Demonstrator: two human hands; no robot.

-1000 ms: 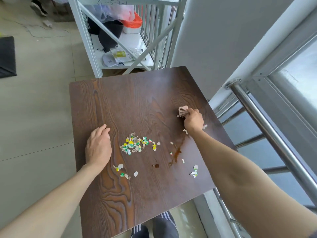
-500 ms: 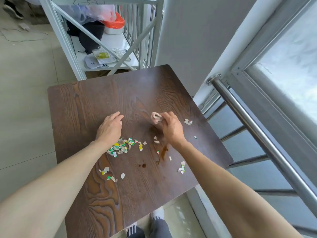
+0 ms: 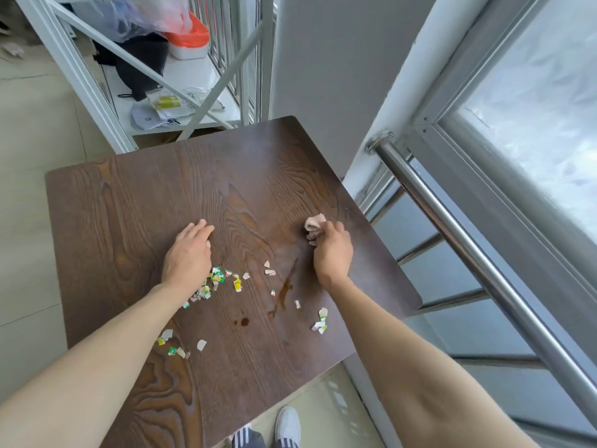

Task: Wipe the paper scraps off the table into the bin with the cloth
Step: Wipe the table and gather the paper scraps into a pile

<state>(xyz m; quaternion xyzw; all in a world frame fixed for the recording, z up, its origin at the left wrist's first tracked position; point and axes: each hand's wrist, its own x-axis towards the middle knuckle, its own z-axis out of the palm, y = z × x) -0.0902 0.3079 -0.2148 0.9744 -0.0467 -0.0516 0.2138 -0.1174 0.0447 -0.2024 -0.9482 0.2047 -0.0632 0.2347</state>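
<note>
A dark wooden table (image 3: pixel 135 202) carries coloured paper scraps (image 3: pixel 219 279) in a loose pile near its middle, with smaller scatters at the front left (image 3: pixel 176 345) and front right (image 3: pixel 320 321). My right hand (image 3: pixel 332 253) is shut on a crumpled pinkish cloth (image 3: pixel 313 227), pressed on the table's right part. My left hand (image 3: pixel 189 253) lies flat, fingers apart, palm down, just left of the pile and partly covering it. No bin is in view.
Brown liquid stains (image 3: pixel 284 289) streak the table between the scraps. A white metal shelf rack (image 3: pixel 181 79) with bags stands behind the table. A steel railing (image 3: pixel 452 227) and window run along the right. My shoes (image 3: pixel 287 426) show below the front edge.
My right hand with the cloth has stayed on the table's right part, shifting slightly. My left hand slid right from the left side to the edge of the scrap pile. The camera shifted.
</note>
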